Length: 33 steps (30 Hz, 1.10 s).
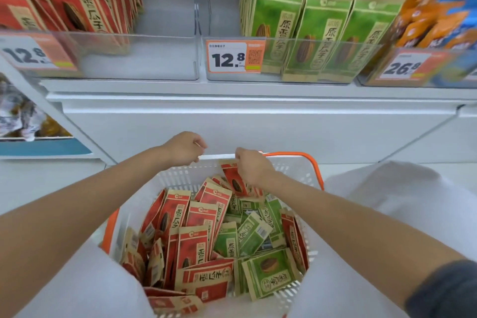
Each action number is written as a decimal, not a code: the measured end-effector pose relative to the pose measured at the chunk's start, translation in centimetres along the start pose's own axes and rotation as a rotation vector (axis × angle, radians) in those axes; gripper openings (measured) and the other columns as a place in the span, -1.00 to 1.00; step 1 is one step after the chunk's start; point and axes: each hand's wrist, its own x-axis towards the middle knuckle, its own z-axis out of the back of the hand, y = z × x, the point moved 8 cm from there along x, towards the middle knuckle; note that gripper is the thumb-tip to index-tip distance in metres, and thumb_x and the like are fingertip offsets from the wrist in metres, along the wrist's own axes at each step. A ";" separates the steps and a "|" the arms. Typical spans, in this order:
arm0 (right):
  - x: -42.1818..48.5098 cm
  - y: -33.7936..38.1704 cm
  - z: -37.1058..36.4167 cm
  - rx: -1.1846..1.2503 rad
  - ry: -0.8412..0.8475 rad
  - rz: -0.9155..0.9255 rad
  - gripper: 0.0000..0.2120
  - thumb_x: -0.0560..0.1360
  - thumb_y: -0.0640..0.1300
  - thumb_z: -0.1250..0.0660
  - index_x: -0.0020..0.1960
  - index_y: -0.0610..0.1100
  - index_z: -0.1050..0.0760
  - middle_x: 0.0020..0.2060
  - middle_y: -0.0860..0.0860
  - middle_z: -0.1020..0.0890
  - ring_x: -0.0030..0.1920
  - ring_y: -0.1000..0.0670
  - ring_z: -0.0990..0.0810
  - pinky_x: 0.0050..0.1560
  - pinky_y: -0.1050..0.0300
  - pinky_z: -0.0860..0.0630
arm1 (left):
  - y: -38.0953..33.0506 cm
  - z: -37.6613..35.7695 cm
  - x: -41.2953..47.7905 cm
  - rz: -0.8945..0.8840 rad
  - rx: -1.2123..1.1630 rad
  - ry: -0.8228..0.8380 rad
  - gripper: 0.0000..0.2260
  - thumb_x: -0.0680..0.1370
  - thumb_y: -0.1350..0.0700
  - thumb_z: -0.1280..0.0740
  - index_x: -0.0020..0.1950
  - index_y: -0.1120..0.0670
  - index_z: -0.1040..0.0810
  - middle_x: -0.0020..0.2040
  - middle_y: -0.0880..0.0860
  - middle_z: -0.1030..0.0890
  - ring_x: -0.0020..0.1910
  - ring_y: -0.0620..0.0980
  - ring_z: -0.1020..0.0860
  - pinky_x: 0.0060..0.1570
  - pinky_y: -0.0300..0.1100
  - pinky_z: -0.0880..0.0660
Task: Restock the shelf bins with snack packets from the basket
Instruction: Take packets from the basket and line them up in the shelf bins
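Inside white basket (175,175), red packets (193,242), green packets (254,233) heaped; right hand (254,168) pinches one red packet (233,178); left hand (184,148) curled, empty.

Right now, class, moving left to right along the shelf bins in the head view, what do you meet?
In order: red packets → clear bin divider → 12.8 price tag with QR code → green packets → orange and blue packets.

White shelf ledge (232,85), white base panel (258,131), pale floor (38,183), even light
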 end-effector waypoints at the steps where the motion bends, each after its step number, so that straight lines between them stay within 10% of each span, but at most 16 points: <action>1: 0.0 0.4 1.2 0.054 -0.028 0.029 -0.87 0.57 -0.27 -0.11 -0.02 -0.14 -0.43 -0.09 -0.14 -0.61 -0.10 -0.16 -0.55 -0.16 0.02 -0.48 | -0.2 0.3 -0.1 -0.005 -0.023 -0.006 -0.69 0.63 0.21 -0.20 0.37 0.18 -0.44 0.19 0.16 -0.53 0.04 0.06 -0.56 0.00 -0.12 -0.51; 4: -0.7 1.6 4.7 0.277 -0.119 0.101 -0.85 0.62 -0.16 -0.18 -0.06 -0.16 -0.49 -0.17 -0.10 -0.63 -0.14 -0.11 -0.57 -0.12 0.02 -0.52 | -1.1 0.7 -0.7 -0.041 -0.102 0.029 -0.59 0.64 0.15 -0.23 0.49 0.10 -0.32 0.35 0.10 -0.44 0.23 0.08 -0.49 0.21 -0.03 -0.47; 12: -1.9 4.8 10.7 0.818 -0.280 0.088 -0.85 0.55 -0.20 -0.35 -0.16 -0.07 -0.44 -0.16 -0.18 -0.63 -0.15 -0.12 -0.62 -0.02 -0.13 -0.58 | -3.9 5.6 -2.6 -0.249 -0.342 -0.160 -0.84 0.63 0.18 -0.25 0.05 0.22 -0.59 0.01 0.13 -0.66 0.01 0.09 -0.62 0.13 0.04 -0.52; 18: -0.3 10.9 13.7 0.701 -0.203 0.174 -0.82 0.42 -0.25 -0.49 -0.07 -0.06 -0.55 -0.14 -0.03 -0.68 -0.21 0.06 -0.63 -0.24 0.19 -0.53 | -5.1 12.6 -5.2 -0.424 -0.549 -0.420 -0.86 0.64 0.20 -0.23 0.09 0.16 -0.58 -0.06 0.05 -0.67 -0.11 -0.07 -0.64 -0.06 -0.20 -0.57; 28: 2.5 23.0 27.2 0.826 -0.523 0.455 -0.86 0.43 -0.25 -0.49 -0.13 -0.07 -0.57 -0.13 -0.05 -0.69 -0.10 -0.03 -0.68 -0.03 -0.07 -0.64 | -3.0 28.0 -13.7 -0.443 -0.236 -1.384 -0.78 0.59 0.12 -0.14 0.13 0.06 -0.55 0.08 -0.04 -0.55 0.15 -0.02 -0.45 0.18 -0.11 -0.36; 33: 5.1 26.6 27.1 0.688 -0.590 0.531 -0.85 0.42 -0.21 -0.49 -0.04 -0.06 -0.58 -0.14 0.06 -0.68 -0.14 0.12 -0.64 -0.02 0.05 -0.61 | -0.8 30.0 -11.5 -0.296 0.135 -1.427 -0.67 0.62 0.09 -0.14 0.38 0.02 -0.44 0.45 0.02 -0.38 0.46 0.05 -0.24 0.42 0.08 -0.15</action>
